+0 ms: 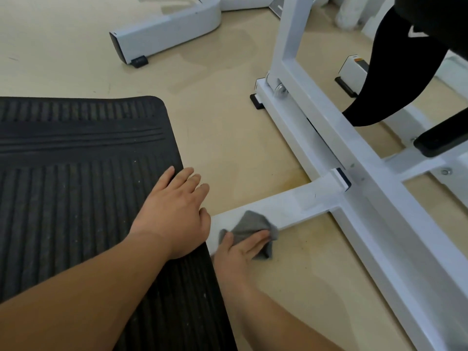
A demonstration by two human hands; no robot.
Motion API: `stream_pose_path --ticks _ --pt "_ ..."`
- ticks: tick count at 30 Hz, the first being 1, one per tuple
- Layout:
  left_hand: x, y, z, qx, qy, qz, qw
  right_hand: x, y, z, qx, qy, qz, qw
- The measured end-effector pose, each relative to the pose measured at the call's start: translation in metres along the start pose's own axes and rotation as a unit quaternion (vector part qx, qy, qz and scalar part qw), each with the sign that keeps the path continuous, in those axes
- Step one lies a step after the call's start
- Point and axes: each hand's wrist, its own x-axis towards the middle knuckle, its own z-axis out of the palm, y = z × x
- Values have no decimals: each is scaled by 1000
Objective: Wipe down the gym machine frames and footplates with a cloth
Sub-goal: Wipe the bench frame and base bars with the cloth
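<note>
The right hand (236,250) lies flat on the grey cloth (250,222). Its fingers (255,240) are straight and close together, the thumb is set out to the left over the cloth's edge, and the hand presses the cloth onto the top of a white cross bar (306,198) of the machine frame. That bar is what the next stroke depends on. Its long axis runs from the near left, at the edge of the black ribbed footplate (76,173), away to the far right, where it joins the long white frame rail (379,224). The fingertips point along much the same line, so most of the bar's length lies ahead of them and a push forward would likely follow it. The left hand (174,211) rests palm down on the footplate's right edge, fingers straight and nearly side by side, just beside the cloth but not touching it. The right hand is clearly the nearer one for the work. The bar's near-left end disappears under the left hand and the footplate. Its underside and far face cannot be seen, and part of the cloth is covered by the palm. Whether any dirt remains on the white paint is hard to judge. A black padded part (405,72) at the far right is cut off by the picture edge.
</note>
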Motion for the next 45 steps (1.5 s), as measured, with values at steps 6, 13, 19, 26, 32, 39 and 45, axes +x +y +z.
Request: stream_pose_path --ticks 6,13,19,26,32,39,45 --pt "0 -2 2 -9 6 1 1000 6 28 -37 -27 -117 -64 991" --pt "1 -2 3 -1 3 2 1000 90 14 -81 -38 56 -25 997" --pt "0 -2 3 -1 6 1 1000 -8 15 -7 -11 -48 -62 997" --pt "-1 -2 5 -3 14 3 1000 39 21 -44 10 4 -64 998" --pt "0 -3 5 4 10 3 1000 117 17 -121 14 68 -59 996" --pt "1 -3 4 5 0 -1 1000 69 20 -65 -21 5 -63 998" --pt "1 -2 2 17 -10 -4 1000 114 16 -110 -31 52 -43 997"
